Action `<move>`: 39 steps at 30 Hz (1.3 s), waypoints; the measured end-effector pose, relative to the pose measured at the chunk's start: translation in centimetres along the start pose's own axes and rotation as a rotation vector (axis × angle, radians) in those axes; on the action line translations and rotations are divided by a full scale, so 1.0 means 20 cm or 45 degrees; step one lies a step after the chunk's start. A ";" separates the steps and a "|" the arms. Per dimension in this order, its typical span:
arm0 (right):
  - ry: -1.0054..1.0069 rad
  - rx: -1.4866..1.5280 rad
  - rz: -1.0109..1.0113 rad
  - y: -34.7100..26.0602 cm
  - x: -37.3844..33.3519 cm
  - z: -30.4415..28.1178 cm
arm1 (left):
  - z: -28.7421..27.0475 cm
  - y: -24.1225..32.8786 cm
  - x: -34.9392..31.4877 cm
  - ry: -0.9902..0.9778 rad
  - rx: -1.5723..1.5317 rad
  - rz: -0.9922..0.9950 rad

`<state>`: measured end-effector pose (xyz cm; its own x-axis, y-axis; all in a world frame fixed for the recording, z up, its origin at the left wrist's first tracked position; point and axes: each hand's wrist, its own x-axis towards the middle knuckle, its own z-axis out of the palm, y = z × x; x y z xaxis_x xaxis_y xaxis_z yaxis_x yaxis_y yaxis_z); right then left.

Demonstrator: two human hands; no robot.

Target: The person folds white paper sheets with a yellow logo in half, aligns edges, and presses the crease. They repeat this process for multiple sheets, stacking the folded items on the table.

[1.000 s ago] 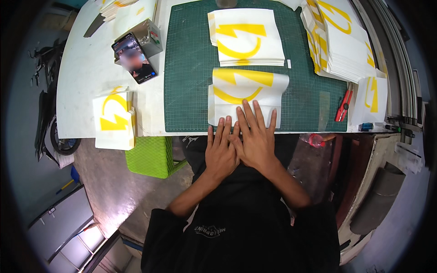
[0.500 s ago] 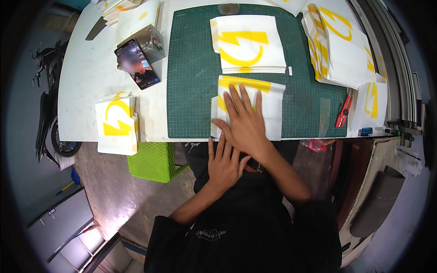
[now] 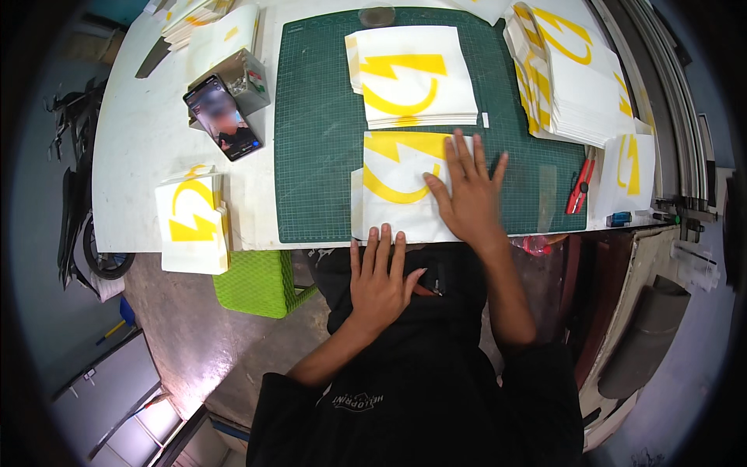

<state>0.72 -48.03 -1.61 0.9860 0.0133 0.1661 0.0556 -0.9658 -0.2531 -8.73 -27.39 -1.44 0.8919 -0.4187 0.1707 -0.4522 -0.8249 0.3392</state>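
A white folded sheet with a yellow print [image 3: 393, 175], perhaps a flat paper bag, lies near the front edge of the green cutting mat [image 3: 319, 156]. Flat on its right side, with fingers spread, rests my right hand [image 3: 471, 201]; its fingertips reach the sheet's far right corner. My left hand [image 3: 378, 279] is at the sheet's near edge, fingers stretched out and the tips on it. Neither hand grips anything. Just beyond lies a neat stack of similar white and yellow pieces [image 3: 420, 74].
A red utility knife [image 3: 580, 183] lies on the mat's right. Larger white and yellow stacks [image 3: 580, 93] stand at the far right, a smaller stack [image 3: 191, 222] at the table's left edge. A phone [image 3: 224, 117] leans on a grey box [image 3: 253, 82]. A green stool [image 3: 253, 284] stands below.
My right hand has slid from the sheet's middle to its right side, uncovering more of the yellow print. My left hand stays at the near edge, now apart from the right.
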 end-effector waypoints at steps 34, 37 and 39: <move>0.194 0.389 -0.502 0.11 -0.30 -0.06 | -0.03 -0.33 0.36 0.111 -0.161 0.532; 0.206 0.425 -0.503 0.07 -0.34 -0.07 | -0.05 -0.32 0.33 0.125 -0.219 0.560; 0.218 0.389 -0.528 0.08 -0.36 -0.06 | -0.04 -0.33 0.32 0.127 -0.221 0.594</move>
<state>-6.51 -49.97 -2.10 0.8334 0.3100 0.4576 0.5028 -0.7691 -0.3947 -0.09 -24.32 -1.83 0.5947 -0.6824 0.4251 -0.8031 -0.4800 0.3530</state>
